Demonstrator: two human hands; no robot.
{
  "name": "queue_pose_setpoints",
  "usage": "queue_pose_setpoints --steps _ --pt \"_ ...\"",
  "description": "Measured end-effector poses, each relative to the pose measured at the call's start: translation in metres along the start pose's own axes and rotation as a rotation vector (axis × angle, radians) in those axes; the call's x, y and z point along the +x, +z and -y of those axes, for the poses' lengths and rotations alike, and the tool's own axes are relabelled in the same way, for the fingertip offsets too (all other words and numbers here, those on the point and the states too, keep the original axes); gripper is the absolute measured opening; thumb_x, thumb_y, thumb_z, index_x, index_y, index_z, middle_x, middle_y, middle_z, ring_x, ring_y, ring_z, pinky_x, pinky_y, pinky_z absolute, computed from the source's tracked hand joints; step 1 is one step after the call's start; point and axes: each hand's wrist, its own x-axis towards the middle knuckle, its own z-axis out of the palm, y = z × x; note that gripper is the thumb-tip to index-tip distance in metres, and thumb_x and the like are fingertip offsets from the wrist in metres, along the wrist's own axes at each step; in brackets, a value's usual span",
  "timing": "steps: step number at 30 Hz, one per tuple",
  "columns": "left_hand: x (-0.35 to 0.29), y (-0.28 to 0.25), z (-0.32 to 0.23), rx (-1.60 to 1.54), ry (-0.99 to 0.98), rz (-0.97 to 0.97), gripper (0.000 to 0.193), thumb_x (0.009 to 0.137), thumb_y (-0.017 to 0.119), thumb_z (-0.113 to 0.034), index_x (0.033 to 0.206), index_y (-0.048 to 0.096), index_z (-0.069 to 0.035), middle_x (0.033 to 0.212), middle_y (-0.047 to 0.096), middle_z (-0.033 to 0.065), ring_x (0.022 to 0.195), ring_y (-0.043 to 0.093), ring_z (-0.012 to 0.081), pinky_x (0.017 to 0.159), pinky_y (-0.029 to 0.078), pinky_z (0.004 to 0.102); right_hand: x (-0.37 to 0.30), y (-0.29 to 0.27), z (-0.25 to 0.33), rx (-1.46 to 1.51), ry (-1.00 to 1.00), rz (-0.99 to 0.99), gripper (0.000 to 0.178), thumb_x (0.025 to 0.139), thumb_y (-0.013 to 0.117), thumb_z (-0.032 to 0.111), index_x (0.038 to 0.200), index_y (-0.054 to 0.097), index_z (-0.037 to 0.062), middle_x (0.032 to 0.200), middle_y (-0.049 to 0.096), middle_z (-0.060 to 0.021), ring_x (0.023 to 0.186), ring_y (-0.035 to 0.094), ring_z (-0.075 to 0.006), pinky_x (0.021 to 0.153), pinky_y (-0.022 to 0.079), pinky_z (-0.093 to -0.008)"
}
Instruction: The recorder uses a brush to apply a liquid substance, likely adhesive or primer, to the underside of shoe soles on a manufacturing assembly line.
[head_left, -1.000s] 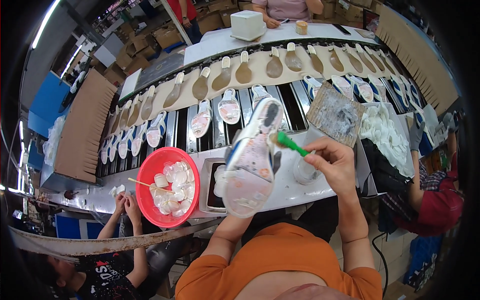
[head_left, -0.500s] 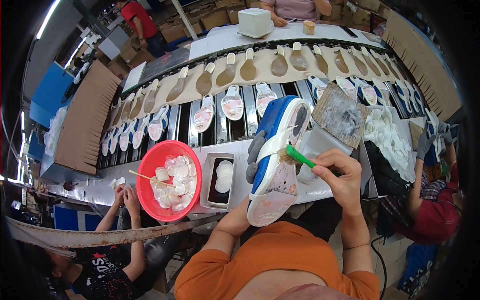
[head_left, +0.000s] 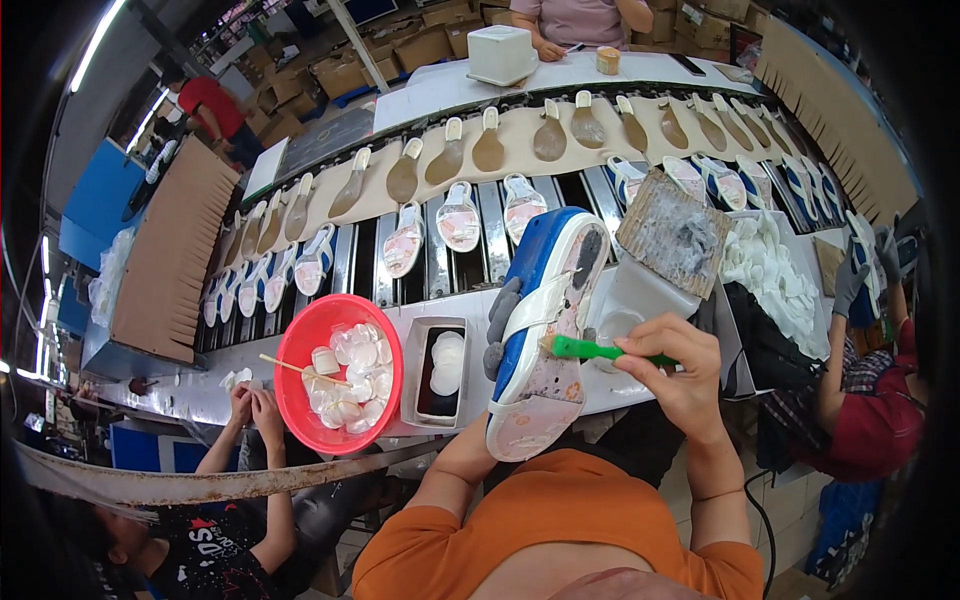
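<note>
The shoe (head_left: pixel 525 352) is held tilted above the table's (head_left: pixel 476 312) near edge. It appears light, with a stiff sole and a softer strap (head_left: pixel 536 312); hold by the blue sidewall (head_left: pixel 535 245), as the footbed (head_left: pixel 540 420) may be tacky. The left grip (head_left: pixel 501 322), partly hidden, clamps that sidewall; the right grip (head_left: pixel 678 368) pinches the green brush (head_left: pixel 585 349), bristles at the footbed.

A blue-and-white sandal (head_left: pixel 532 378) is gripped along its left side by the left hand (head_left: pixel 503 325), its pinkish patterned underside turned right, dark-patched heel far, toe near. A green-handled brush (head_left: pixel 585 349) lies nearly level in the right hand (head_left: pixel 678 366), bristles against the underside.
</note>
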Motion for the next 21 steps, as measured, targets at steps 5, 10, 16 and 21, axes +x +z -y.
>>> queue_pose_setpoints --steps 5,10,16,21 --pt "0.000 0.001 -0.001 -0.013 0.000 0.019 0.055 0.090 0.073 -0.023 0.137 0.053 -0.002 0.139 0.055 0.0139 0.126 0.053 0.0257 0.107 0.041 0.0405 0.025 -0.006 -0.016 -0.127 -0.050 -0.204 0.011 0.082 0.077 0.000 0.092 0.074 -0.0026 0.085 0.069 -0.0095 0.072 0.064 -0.0148 0.062 0.047 -0.0257" --pt "-0.001 -0.001 -0.003 -0.019 -0.013 0.031 0.055 0.090 0.073 -0.024 0.137 0.054 -0.003 0.139 0.055 0.0136 0.125 0.053 0.0255 0.107 0.041 0.0406 0.022 -0.008 -0.008 -0.163 -0.064 -0.195 0.012 0.079 0.078 -0.001 0.089 0.073 -0.0038 0.084 0.068 -0.0093 0.072 0.063 -0.0149 0.063 0.046 -0.0256" --pt "-0.001 -0.001 -0.003 -0.024 -0.022 0.049 0.054 0.090 0.073 -0.024 0.137 0.054 -0.004 0.138 0.056 0.0131 0.125 0.053 0.0254 0.107 0.041 0.0407 0.026 -0.014 -0.005 -0.170 -0.092 -0.220 0.010 0.081 0.077 0.001 0.089 0.073 -0.0031 0.084 0.068 -0.0108 0.073 0.065 -0.0163 0.063 0.049 -0.0274" --pt "-0.001 0.000 -0.003 -0.024 -0.025 0.061 0.054 0.090 0.073 -0.025 0.137 0.054 -0.004 0.138 0.056 0.0127 0.125 0.054 0.0253 0.107 0.041 0.0408 0.031 -0.016 -0.007 -0.200 -0.045 -0.287 0.008 0.082 0.077 0.000 0.088 0.072 -0.0032 0.084 0.069 -0.0102 0.073 0.065 -0.0157 0.064 0.048 -0.0269"
